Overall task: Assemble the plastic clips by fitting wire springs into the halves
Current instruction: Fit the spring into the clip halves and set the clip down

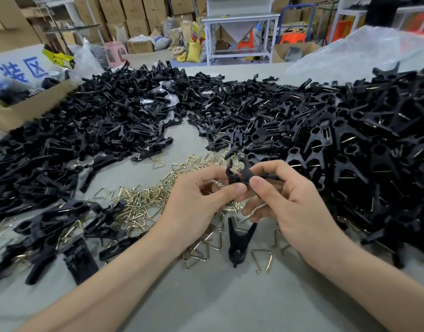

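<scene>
Clip halves [238,174] | pinched between left hand [194,202] and right hand [290,200] | step: aligning | next: seat one of the wire springs [136,201], 9 o'clock

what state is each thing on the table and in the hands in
halves, held together, lifted, no spring visible in them
left hand, pinching the halves
right hand, pinching the halves
clip, assembled, lying on the table
springs, loose, scattered
half pile, unassembled, heaped at left
clip pile, assembled, heaped at right
</scene>
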`<state>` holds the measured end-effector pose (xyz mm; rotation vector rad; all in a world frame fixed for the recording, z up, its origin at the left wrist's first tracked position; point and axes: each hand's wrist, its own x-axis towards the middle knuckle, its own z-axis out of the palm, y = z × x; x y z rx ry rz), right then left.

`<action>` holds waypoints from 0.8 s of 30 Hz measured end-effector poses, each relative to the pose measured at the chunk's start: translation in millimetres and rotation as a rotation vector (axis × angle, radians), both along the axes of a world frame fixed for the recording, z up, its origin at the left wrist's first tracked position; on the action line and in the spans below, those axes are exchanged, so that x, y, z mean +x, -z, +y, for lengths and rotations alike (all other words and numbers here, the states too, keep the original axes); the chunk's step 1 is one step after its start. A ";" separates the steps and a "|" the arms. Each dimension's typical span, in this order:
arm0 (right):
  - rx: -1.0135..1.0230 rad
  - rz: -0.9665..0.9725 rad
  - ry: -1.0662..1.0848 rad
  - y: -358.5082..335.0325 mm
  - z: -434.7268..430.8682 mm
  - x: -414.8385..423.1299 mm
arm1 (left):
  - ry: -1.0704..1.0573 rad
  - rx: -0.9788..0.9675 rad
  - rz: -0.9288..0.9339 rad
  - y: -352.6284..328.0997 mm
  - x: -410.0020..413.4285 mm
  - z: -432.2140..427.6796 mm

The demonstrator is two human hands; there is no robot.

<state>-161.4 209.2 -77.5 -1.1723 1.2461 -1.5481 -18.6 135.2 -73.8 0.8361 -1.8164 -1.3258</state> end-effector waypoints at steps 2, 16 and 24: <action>-0.021 0.066 -0.012 0.3 0.7 -0.1 | 0.021 0.020 0.008 -0.5 0.6 0.8; -0.144 0.211 0.053 2.4 3.1 -0.7 | -0.003 0.008 0.001 -2.1 -1.2 1.8; -0.140 0.498 0.044 4.2 4.6 0.0 | -0.038 0.013 0.057 -3.3 -0.2 1.1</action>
